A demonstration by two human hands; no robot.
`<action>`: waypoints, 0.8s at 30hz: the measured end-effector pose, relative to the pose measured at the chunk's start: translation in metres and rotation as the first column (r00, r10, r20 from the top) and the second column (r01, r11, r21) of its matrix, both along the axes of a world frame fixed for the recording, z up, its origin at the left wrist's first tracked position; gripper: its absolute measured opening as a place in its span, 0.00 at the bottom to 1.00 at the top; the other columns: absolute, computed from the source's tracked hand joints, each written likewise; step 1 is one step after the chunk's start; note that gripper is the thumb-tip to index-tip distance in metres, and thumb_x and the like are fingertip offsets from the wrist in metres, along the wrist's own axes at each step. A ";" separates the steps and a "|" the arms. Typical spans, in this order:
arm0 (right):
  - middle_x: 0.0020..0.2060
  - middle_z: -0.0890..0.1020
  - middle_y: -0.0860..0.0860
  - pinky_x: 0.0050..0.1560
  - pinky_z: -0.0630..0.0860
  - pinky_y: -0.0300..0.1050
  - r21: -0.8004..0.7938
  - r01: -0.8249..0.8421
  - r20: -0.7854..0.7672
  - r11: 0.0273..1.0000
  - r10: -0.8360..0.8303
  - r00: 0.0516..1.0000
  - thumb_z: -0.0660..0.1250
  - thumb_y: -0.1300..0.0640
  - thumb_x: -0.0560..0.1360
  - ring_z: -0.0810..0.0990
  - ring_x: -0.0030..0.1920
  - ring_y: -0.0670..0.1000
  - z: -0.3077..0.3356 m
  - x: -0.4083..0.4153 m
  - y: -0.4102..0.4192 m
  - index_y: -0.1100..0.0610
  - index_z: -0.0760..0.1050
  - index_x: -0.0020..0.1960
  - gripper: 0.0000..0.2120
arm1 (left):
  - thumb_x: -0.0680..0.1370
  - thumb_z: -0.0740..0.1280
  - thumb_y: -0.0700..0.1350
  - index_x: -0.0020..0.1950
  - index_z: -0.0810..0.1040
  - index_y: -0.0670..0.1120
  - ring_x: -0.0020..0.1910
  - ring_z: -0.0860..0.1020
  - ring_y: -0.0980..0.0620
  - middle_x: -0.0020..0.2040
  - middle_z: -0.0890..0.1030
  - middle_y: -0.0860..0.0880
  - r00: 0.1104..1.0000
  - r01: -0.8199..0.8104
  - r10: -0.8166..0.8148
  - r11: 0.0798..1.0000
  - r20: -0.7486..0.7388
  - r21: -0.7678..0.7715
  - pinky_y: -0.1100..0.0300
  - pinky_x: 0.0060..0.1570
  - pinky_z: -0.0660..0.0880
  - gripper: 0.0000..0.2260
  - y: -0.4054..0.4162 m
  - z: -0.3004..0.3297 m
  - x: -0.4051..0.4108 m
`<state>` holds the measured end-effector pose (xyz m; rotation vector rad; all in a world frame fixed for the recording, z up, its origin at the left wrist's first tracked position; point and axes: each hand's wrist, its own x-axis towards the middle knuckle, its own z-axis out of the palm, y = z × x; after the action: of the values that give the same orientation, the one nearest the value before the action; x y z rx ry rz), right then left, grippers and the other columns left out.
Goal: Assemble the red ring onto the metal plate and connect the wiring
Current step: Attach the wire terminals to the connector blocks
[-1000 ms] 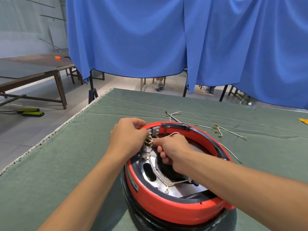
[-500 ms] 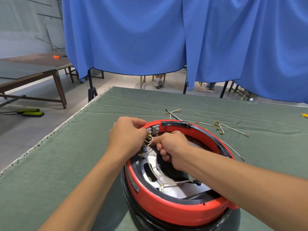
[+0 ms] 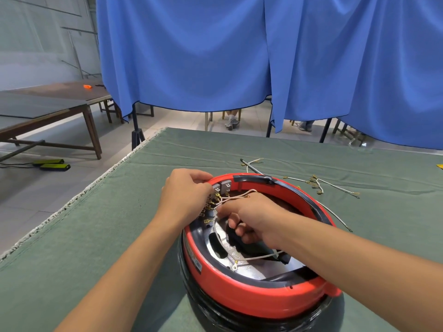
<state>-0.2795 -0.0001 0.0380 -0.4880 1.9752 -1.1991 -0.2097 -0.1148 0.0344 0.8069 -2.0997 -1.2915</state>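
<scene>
Red plastic ring [image 3: 251, 299] already sits around the silver metal plate [image 3: 242, 262], lower centre of frame, on the green cloth surface [image 3: 84, 236]. Wiring step: left hand [image 3: 185, 196] grips the brass terminals [image 3: 211, 204], right hand [image 3: 254, 218] pinches a white wire [image 3: 236, 198]. Next: push its connector onto a terminal, judging.

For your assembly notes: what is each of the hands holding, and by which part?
Right hand pinches a thin white wire near its terminal end. Left hand grips the red plastic ring at its far-left rim.

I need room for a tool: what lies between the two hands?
Head view: between left hand and right hand sit brass terminals and thin white wires by the red ring.
</scene>
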 end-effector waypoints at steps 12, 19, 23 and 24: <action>0.18 0.72 0.47 0.20 0.64 0.30 -0.118 0.131 0.170 0.984 -0.110 0.979 0.66 0.62 0.75 0.67 0.16 0.43 -0.002 0.007 -0.009 0.56 0.76 0.36 0.10 | 0.69 0.70 0.37 0.47 0.85 0.48 0.46 0.82 0.51 0.41 0.85 0.51 1.000 -0.006 0.006 1.000 -0.002 -0.013 0.50 0.56 0.77 0.10 0.002 -0.001 0.001; 0.16 0.71 0.46 0.20 0.64 0.29 -0.124 0.130 0.139 0.984 -0.113 0.984 0.65 0.65 0.76 0.66 0.15 0.42 0.001 0.010 -0.009 0.58 0.74 0.35 0.11 | 0.60 0.67 0.44 0.40 0.81 0.53 0.46 0.82 0.49 0.40 0.85 0.51 1.000 0.012 -0.012 1.000 -0.010 0.016 0.49 0.56 0.77 0.10 0.004 0.002 0.001; 0.15 0.71 0.48 0.19 0.63 0.30 -0.153 0.183 0.123 0.971 -0.165 0.979 0.63 0.67 0.76 0.66 0.15 0.43 -0.001 0.012 -0.010 0.60 0.74 0.36 0.11 | 0.69 0.70 0.36 0.41 0.81 0.53 0.46 0.82 0.49 0.41 0.84 0.50 1.000 0.001 -0.001 1.000 -0.012 -0.006 0.49 0.56 0.77 0.11 0.002 0.000 0.000; 0.16 0.71 0.48 0.19 0.63 0.30 -0.157 0.197 0.115 0.968 -0.180 0.977 0.62 0.68 0.76 0.66 0.15 0.43 -0.001 0.013 -0.010 0.60 0.74 0.36 0.11 | 0.70 0.70 0.35 0.40 0.81 0.53 0.46 0.82 0.49 0.40 0.84 0.50 1.000 -0.003 0.003 1.000 -0.012 -0.005 0.49 0.56 0.77 0.11 0.001 -0.001 -0.001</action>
<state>-0.2664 -0.0103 0.0365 -0.3216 1.8765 -1.4890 -0.2105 -0.1137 0.0332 0.7980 -2.0914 -1.2856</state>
